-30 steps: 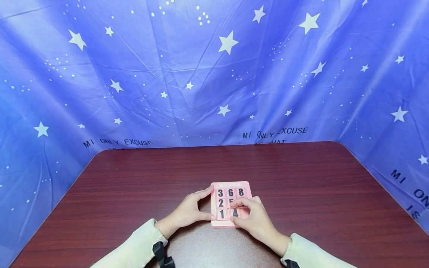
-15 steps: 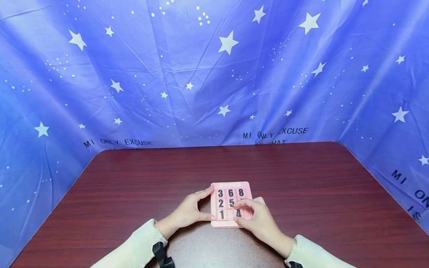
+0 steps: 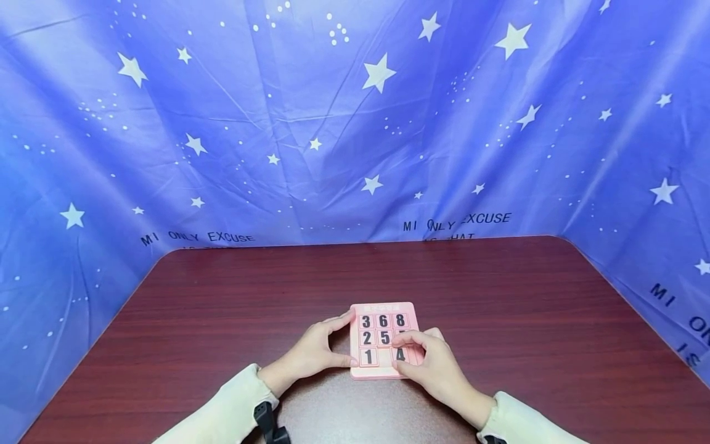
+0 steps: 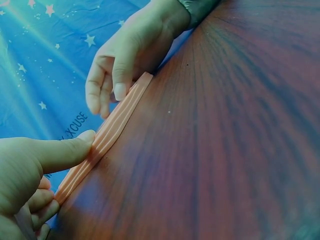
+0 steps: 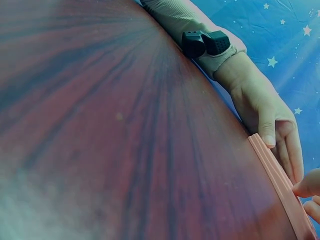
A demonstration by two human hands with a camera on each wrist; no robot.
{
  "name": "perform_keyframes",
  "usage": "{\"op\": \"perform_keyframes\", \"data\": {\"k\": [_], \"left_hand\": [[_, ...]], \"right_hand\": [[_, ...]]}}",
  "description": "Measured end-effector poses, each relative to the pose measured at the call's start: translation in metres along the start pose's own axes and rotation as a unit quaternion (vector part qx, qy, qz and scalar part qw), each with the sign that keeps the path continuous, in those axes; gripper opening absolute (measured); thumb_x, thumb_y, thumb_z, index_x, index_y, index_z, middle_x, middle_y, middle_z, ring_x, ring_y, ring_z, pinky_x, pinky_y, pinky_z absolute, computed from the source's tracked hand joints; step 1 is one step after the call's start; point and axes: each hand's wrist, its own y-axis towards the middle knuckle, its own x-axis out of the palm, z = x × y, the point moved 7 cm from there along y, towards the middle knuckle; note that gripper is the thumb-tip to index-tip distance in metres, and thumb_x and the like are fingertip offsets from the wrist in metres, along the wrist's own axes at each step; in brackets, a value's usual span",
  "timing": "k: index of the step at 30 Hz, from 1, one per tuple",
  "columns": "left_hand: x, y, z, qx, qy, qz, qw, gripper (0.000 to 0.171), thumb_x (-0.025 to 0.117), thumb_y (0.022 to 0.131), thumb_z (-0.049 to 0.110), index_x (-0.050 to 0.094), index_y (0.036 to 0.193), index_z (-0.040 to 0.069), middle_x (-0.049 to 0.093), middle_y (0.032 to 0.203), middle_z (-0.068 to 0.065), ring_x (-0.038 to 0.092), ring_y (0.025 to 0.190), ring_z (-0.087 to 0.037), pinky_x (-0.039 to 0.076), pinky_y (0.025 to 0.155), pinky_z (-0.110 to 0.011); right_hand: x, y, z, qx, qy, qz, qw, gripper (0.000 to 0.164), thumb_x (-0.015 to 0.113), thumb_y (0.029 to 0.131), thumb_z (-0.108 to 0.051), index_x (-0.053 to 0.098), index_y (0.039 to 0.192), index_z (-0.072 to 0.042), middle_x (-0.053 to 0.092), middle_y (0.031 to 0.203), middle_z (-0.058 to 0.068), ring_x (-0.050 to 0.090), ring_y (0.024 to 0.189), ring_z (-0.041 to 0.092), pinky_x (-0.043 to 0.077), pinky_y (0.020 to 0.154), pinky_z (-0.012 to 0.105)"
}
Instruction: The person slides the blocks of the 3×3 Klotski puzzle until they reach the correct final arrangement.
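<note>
A pink number slide puzzle (image 3: 383, 373) lies on the table in the head view. My left hand (image 3: 309, 353) grips its left side, with the thumb at the lower corner and a finger near the upper one. Over its right part is my right hand (image 3: 437, 369), thumb and index finger curled at the 4 tile (image 3: 401, 354). Between the 1 tile (image 3: 368, 356) and the 4 is a bare slot. The 5 tile (image 3: 384, 338) shows above that slot; the tile right of it is mostly hidden by the index finger. Edge-on, the puzzle (image 4: 110, 131) looks thin and layered in the left wrist view.
A dark red wood-grain table (image 3: 222, 296) spreads around the puzzle. Behind it and at both sides hangs a blue cloth (image 3: 310, 80) with white stars. A black wrist device (image 3: 269, 422) sits at the left sleeve.
The 4 tile has slid right from the middle of the bottom row, and the right hand moved right with it. The slot left of it widened. The left hand stays in place.
</note>
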Motion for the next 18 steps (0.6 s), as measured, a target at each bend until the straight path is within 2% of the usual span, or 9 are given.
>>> {"op": "perform_keyframes", "data": {"k": [18], "left_hand": [[-0.0005,-0.0002,0.0024,0.001,-0.003,-0.002,1.0,0.087,0.085,0.067,0.024,0.042,0.139,-0.001,0.041,0.144,-0.014,0.037,0.133,-0.028,0.028,0.11,-0.049]], "right_hand": [[-0.0039,0.0002,0.0084,0.033,0.011,-0.03,0.999,0.031,0.079,0.064,-0.002,0.071,0.089,-0.018,0.06,0.083,-0.008,0.044,0.08,0.008,0.041,0.068,0.022]]}}
